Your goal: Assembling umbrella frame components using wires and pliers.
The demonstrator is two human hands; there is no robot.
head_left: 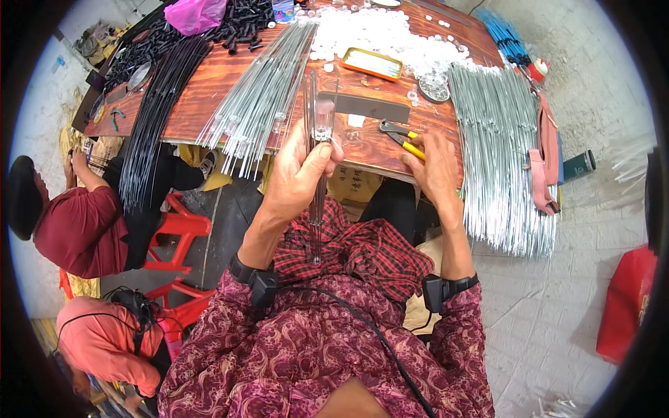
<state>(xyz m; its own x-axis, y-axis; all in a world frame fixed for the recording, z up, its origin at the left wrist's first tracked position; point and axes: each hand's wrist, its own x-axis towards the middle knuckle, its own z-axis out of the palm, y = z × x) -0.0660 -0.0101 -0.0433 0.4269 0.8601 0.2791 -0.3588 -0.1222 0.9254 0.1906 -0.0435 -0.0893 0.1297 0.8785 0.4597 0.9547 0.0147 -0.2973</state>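
Note:
My left hand (298, 171) is closed round a clear plastic fitting (323, 120) with thin wire rods running up and down through it. The rods stand upright over the table's front edge, their lower ends hanging over my checked cloth. My right hand (437, 167) is at the table edge, fingers closed on the yellow handles of cutting pliers (399, 134). Their dark jaws lie on the wood and point left. A flat dark metal bar (373, 108) and a small white square (356, 120) lie between my hands.
Silver rods (498, 153) lie in a bundle overhanging at right; others (261, 94) and black ones (157, 104) overhang at left. White caps (380, 31) heap behind a yellow tin (373, 63). Two people (83, 216) (111, 334) sit at left by red stools (181, 233).

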